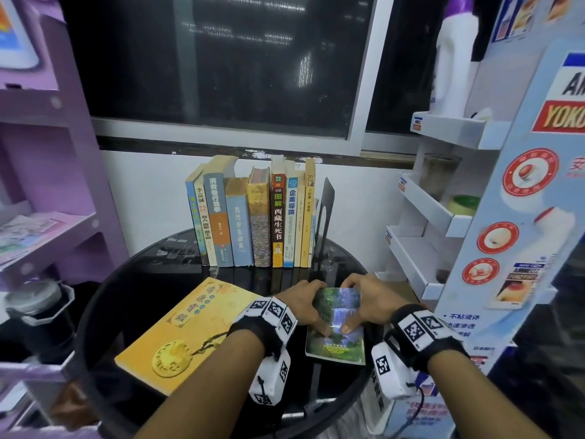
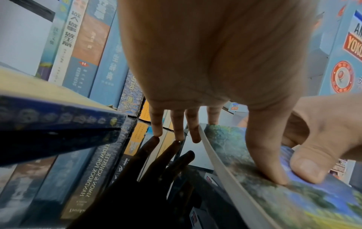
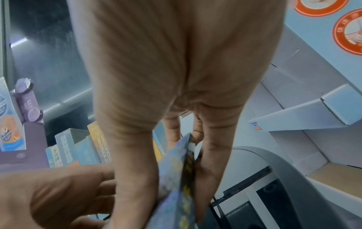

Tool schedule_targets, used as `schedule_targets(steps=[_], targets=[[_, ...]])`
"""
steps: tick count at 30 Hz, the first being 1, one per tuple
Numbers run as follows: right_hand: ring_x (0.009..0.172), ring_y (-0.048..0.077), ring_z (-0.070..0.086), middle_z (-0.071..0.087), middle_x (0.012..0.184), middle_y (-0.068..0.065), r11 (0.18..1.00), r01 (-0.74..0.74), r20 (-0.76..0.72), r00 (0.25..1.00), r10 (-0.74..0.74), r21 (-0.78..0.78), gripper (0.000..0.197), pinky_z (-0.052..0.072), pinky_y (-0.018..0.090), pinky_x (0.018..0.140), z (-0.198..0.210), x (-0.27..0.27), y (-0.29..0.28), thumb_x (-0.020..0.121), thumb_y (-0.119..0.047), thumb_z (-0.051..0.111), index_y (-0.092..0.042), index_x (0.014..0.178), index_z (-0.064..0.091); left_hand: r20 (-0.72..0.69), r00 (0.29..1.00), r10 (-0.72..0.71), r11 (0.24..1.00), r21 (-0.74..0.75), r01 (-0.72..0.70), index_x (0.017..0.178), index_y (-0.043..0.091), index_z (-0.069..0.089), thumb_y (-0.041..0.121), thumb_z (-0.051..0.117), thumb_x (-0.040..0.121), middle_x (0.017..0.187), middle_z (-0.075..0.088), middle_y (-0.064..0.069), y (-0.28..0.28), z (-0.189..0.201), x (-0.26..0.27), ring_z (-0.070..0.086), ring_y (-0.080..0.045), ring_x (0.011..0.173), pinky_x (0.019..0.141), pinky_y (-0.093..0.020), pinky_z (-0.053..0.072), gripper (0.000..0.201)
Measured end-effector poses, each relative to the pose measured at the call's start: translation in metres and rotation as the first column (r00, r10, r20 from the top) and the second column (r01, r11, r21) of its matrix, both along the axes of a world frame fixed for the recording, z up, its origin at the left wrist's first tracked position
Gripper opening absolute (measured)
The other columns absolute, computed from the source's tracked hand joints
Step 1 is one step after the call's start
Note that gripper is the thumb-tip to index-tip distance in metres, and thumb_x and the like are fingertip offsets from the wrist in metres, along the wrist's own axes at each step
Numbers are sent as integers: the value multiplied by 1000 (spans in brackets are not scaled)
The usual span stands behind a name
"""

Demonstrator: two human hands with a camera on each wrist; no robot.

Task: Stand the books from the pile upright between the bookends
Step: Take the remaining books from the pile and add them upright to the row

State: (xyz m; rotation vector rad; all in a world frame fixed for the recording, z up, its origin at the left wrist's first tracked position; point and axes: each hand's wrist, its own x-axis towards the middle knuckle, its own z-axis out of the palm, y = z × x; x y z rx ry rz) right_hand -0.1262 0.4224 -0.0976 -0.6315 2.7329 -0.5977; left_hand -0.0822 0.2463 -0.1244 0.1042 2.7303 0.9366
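Observation:
A small book with a waterfall cover (image 1: 337,324) (image 2: 293,201) lies at the front right of the round black glass table (image 1: 126,299), its far end raised a little. My left hand (image 1: 311,307) holds its far left corner, thumb (image 2: 270,162) pressed on the cover, other fingertips touching the glass. My right hand (image 1: 364,302) pinches the far right corner, thumb on top and fingers beneath the book (image 3: 176,178). A large yellow book (image 1: 190,324) lies flat to the left. Several books (image 1: 253,217) stand upright at the back against a black bookend (image 1: 327,201); the left bookend is hidden.
A purple shelf unit (image 1: 47,153) stands on the left with a dark lidded flask (image 1: 38,312) below it. A white and blue display rack (image 1: 443,217) crowds the table's right side. A dark window and white wall are behind the book row.

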Motion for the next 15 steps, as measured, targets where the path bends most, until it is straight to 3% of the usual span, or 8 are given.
schedule_targets(steps=[3,6,11,15], targets=[[95,21,63,61,108,3,997,-6,14,1000,8,-81,74,54,41,85,4,0,2,41,-23,97,-30,99,51,-2,1000,-6,989,147,7,146,22,26,24,85,70,133,50,-4,-3,1,-1,53,-20,119,101,-35,45,97],[93,23,64,65,102,0,987,12,11,1000,-10,-159,73,54,42,83,9,3,3,49,-19,96,-29,104,48,-26,998,59,962,267,-49,144,32,25,28,74,81,129,56,-5,-4,2,-1,58,-22,113,98,-34,46,80],[91,28,66,67,100,4,957,12,-26,999,-20,-290,73,56,49,80,17,-3,-1,45,-22,94,-44,93,44,-77,977,198,841,526,-129,123,32,34,9,64,89,119,57,-9,2,10,-5,58,-27,110,96,-46,50,50],[90,29,69,67,103,6,925,8,14,1000,-3,-381,50,58,52,78,27,-6,-5,69,-15,85,-41,94,50,-123,978,169,811,580,-68,114,26,36,0,61,89,110,52,-8,-1,21,-11,56,-24,103,87,-42,54,44]])
